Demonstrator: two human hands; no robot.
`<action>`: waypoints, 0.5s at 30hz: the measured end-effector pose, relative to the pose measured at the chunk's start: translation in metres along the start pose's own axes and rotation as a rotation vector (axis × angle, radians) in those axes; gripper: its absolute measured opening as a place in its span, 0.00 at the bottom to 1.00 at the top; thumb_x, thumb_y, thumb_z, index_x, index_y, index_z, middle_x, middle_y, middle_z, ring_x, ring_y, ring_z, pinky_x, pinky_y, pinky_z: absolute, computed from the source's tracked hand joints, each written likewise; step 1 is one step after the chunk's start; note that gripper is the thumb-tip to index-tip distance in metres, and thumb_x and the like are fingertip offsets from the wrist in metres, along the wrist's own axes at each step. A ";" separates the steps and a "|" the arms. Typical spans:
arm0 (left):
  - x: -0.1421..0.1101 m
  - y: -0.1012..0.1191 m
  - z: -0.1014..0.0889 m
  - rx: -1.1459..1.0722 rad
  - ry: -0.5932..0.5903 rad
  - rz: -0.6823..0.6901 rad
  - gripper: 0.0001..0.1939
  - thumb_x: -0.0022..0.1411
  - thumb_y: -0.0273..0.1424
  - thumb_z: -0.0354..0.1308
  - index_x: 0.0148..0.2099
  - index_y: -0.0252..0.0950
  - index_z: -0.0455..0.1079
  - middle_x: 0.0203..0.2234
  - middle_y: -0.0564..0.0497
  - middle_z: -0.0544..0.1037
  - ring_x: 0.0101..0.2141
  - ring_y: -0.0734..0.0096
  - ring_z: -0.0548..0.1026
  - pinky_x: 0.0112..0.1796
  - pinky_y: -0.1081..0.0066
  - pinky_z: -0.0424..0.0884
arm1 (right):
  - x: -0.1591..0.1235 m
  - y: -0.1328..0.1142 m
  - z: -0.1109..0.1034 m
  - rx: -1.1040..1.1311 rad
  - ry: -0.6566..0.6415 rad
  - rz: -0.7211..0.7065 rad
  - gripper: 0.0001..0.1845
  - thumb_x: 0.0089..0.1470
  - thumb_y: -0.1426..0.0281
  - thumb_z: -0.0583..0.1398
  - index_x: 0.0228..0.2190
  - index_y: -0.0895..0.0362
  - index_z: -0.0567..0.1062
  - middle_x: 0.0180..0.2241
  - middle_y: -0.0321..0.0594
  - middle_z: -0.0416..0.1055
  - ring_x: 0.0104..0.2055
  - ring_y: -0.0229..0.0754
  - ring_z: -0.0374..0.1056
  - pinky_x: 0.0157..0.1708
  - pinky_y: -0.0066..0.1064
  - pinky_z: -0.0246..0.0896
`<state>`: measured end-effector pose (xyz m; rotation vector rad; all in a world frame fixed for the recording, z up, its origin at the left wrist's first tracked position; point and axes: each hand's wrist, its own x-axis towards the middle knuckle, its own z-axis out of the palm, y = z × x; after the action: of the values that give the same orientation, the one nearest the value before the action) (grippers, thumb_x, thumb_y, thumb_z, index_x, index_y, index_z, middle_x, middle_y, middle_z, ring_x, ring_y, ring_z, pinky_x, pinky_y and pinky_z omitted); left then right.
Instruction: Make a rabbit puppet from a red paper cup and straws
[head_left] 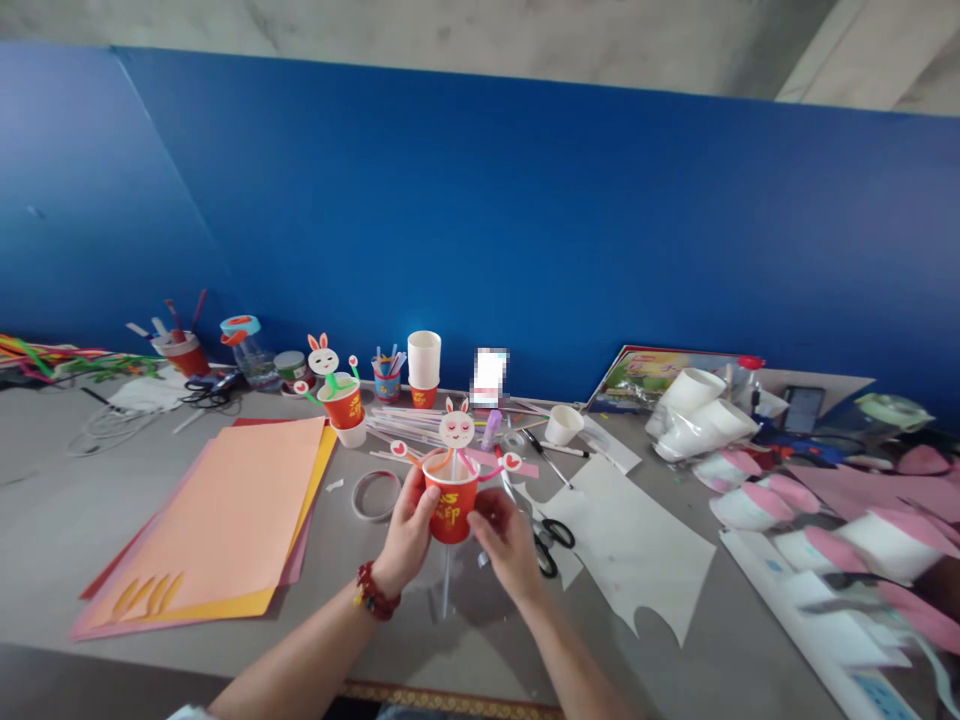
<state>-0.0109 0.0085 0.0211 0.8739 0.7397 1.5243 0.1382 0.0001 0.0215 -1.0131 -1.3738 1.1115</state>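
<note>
A red paper cup [453, 508] with yellow lettering is held upright over the table in front of me. My left hand [409, 525], with a beaded bracelet at its wrist, is wrapped round the cup's left side. My right hand [506, 535] has its bent fingers on the cup's lower right side. Above the rim stands a white paper rabbit head [456, 428] with pink closed eyes. Orange and pink bent arms end in white discs with red hearts, one a heart disc [511, 462] at the right. A pale straw [447, 580] sticks out below the cup.
A similar rabbit cup [343, 405] stands at the back left, near stacked white cups [424, 355]. Coloured paper sheets [247, 490] lie left, beside a tape roll [375, 496]. Scissors [553, 548] and cut white paper [637, 545] lie right, before bagged white cups [701, 420].
</note>
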 end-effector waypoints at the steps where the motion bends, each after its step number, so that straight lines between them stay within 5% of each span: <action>1: 0.000 0.001 0.000 0.006 0.029 -0.002 0.24 0.62 0.43 0.61 0.59 0.43 0.67 0.57 0.47 0.73 0.57 0.59 0.70 0.55 0.64 0.68 | -0.002 0.002 0.000 -0.030 -0.068 0.022 0.17 0.50 0.56 0.67 0.34 0.55 0.73 0.27 0.35 0.71 0.25 0.36 0.64 0.24 0.26 0.60; 9: 0.001 -0.001 -0.003 0.057 0.148 0.039 0.26 0.63 0.46 0.58 0.60 0.43 0.65 0.58 0.46 0.71 0.56 0.58 0.71 0.51 0.66 0.71 | -0.012 0.011 0.012 0.002 -0.340 0.260 0.14 0.45 0.57 0.70 0.27 0.54 0.76 0.22 0.33 0.74 0.20 0.35 0.62 0.21 0.25 0.53; 15: -0.005 0.002 0.001 0.147 0.042 0.027 0.33 0.56 0.42 0.66 0.62 0.41 0.63 0.49 0.45 0.77 0.43 0.60 0.76 0.39 0.69 0.74 | -0.021 0.018 0.027 0.012 -0.305 0.272 0.15 0.53 0.55 0.64 0.25 0.54 0.77 0.20 0.33 0.74 0.15 0.33 0.56 0.17 0.25 0.49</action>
<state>-0.0109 0.0037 0.0223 0.9665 0.8819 1.5306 0.1135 -0.0187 -0.0005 -1.0759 -1.4947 1.5246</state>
